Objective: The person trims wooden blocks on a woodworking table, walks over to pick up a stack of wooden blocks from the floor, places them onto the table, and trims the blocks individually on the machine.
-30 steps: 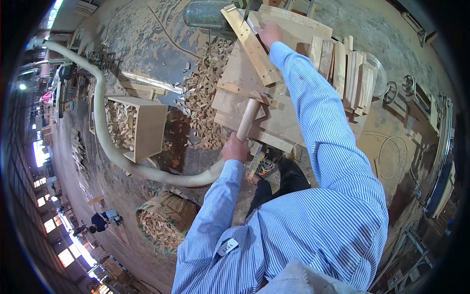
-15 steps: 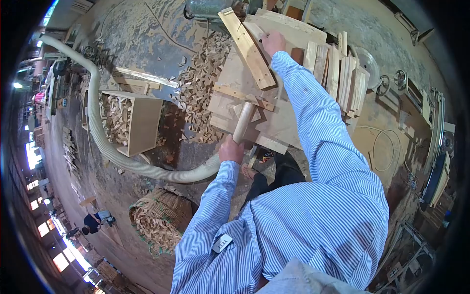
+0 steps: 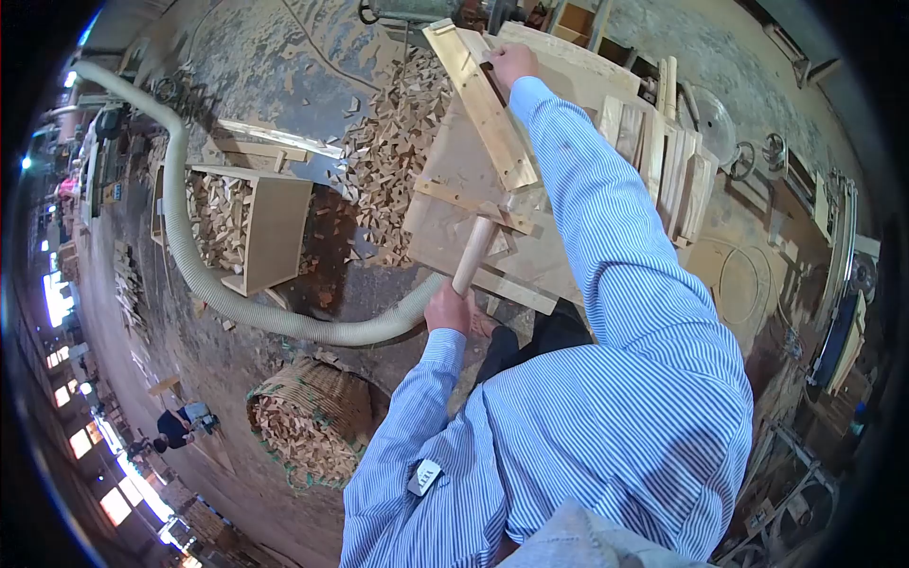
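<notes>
My left hand point(image 3: 448, 309) is wrapped round a pale round wooden handle point(image 3: 472, 254), whose top end lies by a thin drilled strip point(image 3: 473, 204) on the work table point(image 3: 445, 156). Farther up, my right hand point(image 3: 512, 64) is closed at the upper end of a long plank point(image 3: 485, 109) with holes in it; a small dark gap or piece shows by the fingertips, and what they grip is too small to make out. To the right of my right sleeve, several wooden pieces point(image 3: 653, 156) lie stacked side by side.
Offcuts point(image 3: 388, 161) are heaped left of the table. A ribbed hose point(image 3: 204, 275) curves across the floor past an open box point(image 3: 276, 232) of offcuts. Below it stands a wicker basket point(image 3: 327, 398). A person point(image 3: 175, 428) is at the far lower left.
Since a half second ago, my right hand has shifted slightly up and left, against the plank's upper end. Since one second ago, the machine at the top has moved mostly out of view.
</notes>
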`<state>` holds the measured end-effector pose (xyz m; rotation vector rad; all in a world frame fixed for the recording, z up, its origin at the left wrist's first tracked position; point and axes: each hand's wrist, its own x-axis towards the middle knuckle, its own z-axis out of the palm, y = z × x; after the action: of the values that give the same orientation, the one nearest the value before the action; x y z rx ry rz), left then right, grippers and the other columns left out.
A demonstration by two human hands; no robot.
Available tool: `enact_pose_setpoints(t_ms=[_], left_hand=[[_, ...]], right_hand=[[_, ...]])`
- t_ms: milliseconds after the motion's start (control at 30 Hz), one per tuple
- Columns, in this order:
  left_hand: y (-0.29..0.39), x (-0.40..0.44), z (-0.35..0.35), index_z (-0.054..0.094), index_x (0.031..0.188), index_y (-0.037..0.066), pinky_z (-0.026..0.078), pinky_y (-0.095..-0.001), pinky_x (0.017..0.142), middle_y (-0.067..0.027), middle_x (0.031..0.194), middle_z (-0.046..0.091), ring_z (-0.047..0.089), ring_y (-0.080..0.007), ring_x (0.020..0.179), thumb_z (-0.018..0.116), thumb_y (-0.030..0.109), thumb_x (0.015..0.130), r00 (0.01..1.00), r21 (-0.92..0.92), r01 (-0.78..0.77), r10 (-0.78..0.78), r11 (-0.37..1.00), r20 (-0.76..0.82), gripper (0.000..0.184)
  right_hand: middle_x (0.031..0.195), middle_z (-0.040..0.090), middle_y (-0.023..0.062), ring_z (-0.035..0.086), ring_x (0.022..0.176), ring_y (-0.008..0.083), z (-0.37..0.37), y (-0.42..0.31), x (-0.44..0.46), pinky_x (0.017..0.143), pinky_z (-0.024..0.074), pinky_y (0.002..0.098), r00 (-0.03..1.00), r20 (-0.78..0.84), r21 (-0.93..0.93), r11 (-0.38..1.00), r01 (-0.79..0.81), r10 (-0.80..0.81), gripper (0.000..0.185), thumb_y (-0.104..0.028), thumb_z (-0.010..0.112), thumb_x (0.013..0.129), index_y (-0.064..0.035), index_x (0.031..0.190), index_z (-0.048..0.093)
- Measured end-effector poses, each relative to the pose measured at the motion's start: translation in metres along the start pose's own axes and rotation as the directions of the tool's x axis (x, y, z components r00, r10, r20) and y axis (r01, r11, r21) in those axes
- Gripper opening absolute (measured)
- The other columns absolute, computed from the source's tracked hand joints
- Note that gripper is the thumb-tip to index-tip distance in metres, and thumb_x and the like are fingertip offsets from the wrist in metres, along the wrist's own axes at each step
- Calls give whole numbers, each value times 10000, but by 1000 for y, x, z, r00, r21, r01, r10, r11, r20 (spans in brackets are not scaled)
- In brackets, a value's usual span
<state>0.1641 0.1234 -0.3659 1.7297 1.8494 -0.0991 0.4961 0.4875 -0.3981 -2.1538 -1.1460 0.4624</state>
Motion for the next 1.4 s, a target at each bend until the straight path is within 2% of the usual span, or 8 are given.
enact_pose_setpoints(t_ms=[867, 1033, 1100, 1167, 1233, 1300, 1367, 1400], left_hand=[[110, 79, -7, 612, 1034, 37, 550, -551, 831, -250, 964, 720, 697, -454, 918, 688, 364, 874, 1000, 55, 18, -18, 998, -1, 372], [114, 75, -13, 640, 1053, 78, 555, -542, 808, -226, 939, 728, 703, -439, 903, 736, 327, 844, 997, 5, 61, -61, 998, 38, 339], [97, 79, 2, 632, 1066, 80, 557, -537, 805, -219, 939, 728, 704, -433, 901, 740, 307, 832, 1000, -94, 17, -19, 995, -22, 344], [87, 73, 4, 621, 1070, 74, 560, -532, 807, -220, 932, 724, 705, -422, 910, 729, 292, 840, 1000, -74, 7, -8, 997, -13, 334], [89, 57, -7, 618, 1050, 75, 561, -533, 812, -221, 922, 721, 706, -416, 915, 711, 261, 847, 999, -78, -23, 21, 997, -29, 291], [78, 48, -3, 613, 1047, 69, 560, -535, 816, -221, 925, 721, 707, -415, 916, 710, 260, 849, 998, -82, -34, 30, 996, -48, 292], [75, 50, 1, 609, 1045, 63, 559, -537, 819, -220, 928, 721, 708, -413, 916, 709, 259, 852, 998, -88, -50, 46, 995, -46, 293], [72, 53, 5, 604, 1047, 55, 560, -534, 820, -217, 933, 723, 710, -411, 914, 714, 266, 853, 1000, -94, -23, 21, 995, -17, 308]], right_hand=[[832, 771, 98, 733, 767, 270, -18, 31, 136, 777, 566, 406, 992, -49, -19, 993, 115, -116, 252, -372, 766, 857, -139, 936, 818], [1048, 738, 213, 692, 959, 422, -8, 53, 128, 866, 525, 540, 975, 34, -260, 940, 222, -221, 564, -578, 596, 906, -49, 949, 788], [1052, 729, 216, 670, 1003, 430, -16, 35, 113, 884, 496, 567, 945, 219, -242, 925, 294, -243, 557, -575, 607, 899, -47, 960, 771], [1049, 731, 226, 669, 1004, 429, -4, 46, 109, 879, 497, 553, 936, 98, -280, 893, 352, -338, 614, -625, 637, 866, -38, 992, 765], [1102, 736, 212, 673, 1084, 399, -10, 53, 82, 927, 506, 523, 970, -126, 44, 976, 216, -209, 657, -610, 735, 805, -31, 1115, 749], [1039, 755, 167, 697, 1006, 324, -55, 27, 33, 878, 524, 445, 998, 3, 186, 981, -63, 63, 551, -490, 767, 849, -9, 1115, 738], [981, 749, 119, 680, 918, 224, -52, 48, 17, 808, 528, 362, 985, 33, 796, 592, -127, 168, 364, -310, 752, 919, 10, 1090, 729], [966, 733, 102, 663, 894, 197, -70, 42, -7, 776, 525, 345, 976, -80, 773, 631, -69, 204, 293, -257, 727, 944, 9, 1069, 720]])
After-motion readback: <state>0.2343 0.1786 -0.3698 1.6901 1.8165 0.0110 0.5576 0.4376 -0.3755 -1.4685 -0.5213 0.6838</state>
